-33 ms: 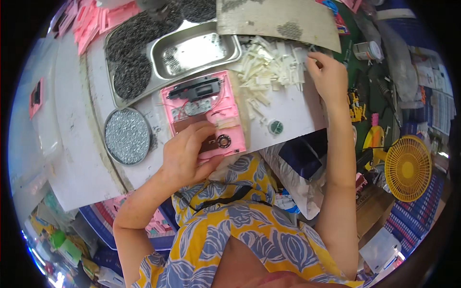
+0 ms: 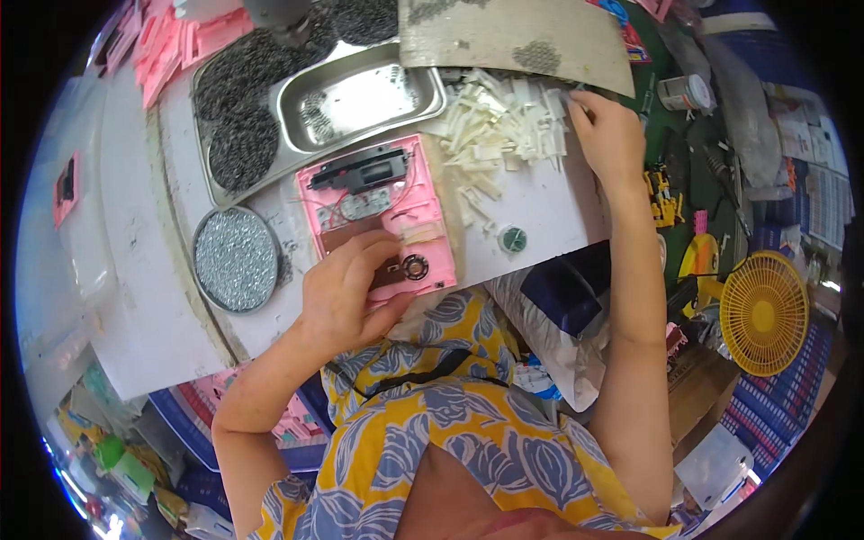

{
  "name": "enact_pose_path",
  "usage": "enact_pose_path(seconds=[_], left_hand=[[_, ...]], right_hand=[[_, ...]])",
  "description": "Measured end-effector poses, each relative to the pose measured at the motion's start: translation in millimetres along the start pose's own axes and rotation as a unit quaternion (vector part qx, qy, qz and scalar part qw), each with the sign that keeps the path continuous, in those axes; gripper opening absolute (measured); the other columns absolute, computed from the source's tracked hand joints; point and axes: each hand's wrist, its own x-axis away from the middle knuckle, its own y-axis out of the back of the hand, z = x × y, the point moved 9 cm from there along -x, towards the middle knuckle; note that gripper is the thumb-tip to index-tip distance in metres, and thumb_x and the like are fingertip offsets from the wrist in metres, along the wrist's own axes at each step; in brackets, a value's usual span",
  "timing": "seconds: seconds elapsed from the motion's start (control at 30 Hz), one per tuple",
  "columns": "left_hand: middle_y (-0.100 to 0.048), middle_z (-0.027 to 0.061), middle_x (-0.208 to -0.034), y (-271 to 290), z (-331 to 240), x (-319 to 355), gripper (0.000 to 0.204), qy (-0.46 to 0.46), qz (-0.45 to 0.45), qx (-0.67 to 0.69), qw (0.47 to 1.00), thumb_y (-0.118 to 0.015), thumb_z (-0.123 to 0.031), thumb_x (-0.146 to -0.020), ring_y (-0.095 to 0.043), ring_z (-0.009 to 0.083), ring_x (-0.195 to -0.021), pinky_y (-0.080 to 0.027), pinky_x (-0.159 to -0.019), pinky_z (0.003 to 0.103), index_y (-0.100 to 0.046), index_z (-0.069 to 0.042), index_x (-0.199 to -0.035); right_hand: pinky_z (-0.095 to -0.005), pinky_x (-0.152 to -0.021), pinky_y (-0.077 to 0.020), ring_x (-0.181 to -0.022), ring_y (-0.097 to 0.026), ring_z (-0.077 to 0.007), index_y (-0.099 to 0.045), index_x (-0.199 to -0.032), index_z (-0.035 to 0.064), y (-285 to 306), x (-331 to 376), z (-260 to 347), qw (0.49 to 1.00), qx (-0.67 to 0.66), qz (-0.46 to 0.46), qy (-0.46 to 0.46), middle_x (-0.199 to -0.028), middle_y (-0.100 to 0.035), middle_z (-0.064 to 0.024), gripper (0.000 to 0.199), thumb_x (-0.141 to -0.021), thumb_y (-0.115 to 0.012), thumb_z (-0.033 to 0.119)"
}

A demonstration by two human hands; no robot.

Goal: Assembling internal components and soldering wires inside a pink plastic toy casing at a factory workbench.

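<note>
A pink open device shell [image 2: 396, 193] lies on the white table [image 2: 549, 211], with a black part, wires and a small round speaker inside. My left hand [image 2: 346, 292] rests on its near edge, fingers curled over the brown board inside and holding the shell down. My right hand [image 2: 614, 135] reaches to the far right edge of a pile of white plastic pieces [image 2: 499, 126], fingertips bent down into the pile. Whether they pinch a piece is hidden.
A metal tray [image 2: 360, 94] with a few small screws stands behind the shell, beside dark heaps of small parts [image 2: 238, 135]. A round lid of shiny bits [image 2: 236, 259] lies left. A grey board [image 2: 513, 36], a small green disc [image 2: 513, 238] and a yellow fan [image 2: 763, 313] are right.
</note>
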Motion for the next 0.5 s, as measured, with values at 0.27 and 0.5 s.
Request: enact_pose_path(seconds=[0.27, 0.5], left_hand=[[-0.066, 0.0186, -0.115, 1.8, -7.0, -1.1, 0.050, -0.010, -0.012, -0.033, 0.999, -0.082, -0.011, -0.072, -0.068, 0.0364, -0.097, -0.056, -0.079, 0.039, -0.059, -0.001, -0.116], [-0.064, 0.0155, -0.111, 12.5, -12.1, -8.8, 0.041, 0.023, -0.014, 0.022, 0.999, -0.077, -0.001, -0.078, -0.064, 0.0224, -0.081, -0.052, -0.067, 0.031, -0.061, -0.001, -0.115]], right_hand=[[-0.0531, -0.074, -0.0547, -0.085, -0.070, -0.0430, -0.072, -0.107, 0.0095, -18.6, -10.7, -30.5, 0.987, 0.133, 0.002, -0.095, -0.090, -0.073, -0.0214, 0.029, -0.088, -0.066, 0.031], [-0.0512, -0.076, -0.0557, -0.084, -0.070, -0.0430, -0.071, -0.099, 0.0022, -6.6, -8.5, -41.0, 0.993, 0.095, 0.030, -0.057, -0.088, -0.073, -0.0215, 0.032, -0.084, -0.069, 0.031]])
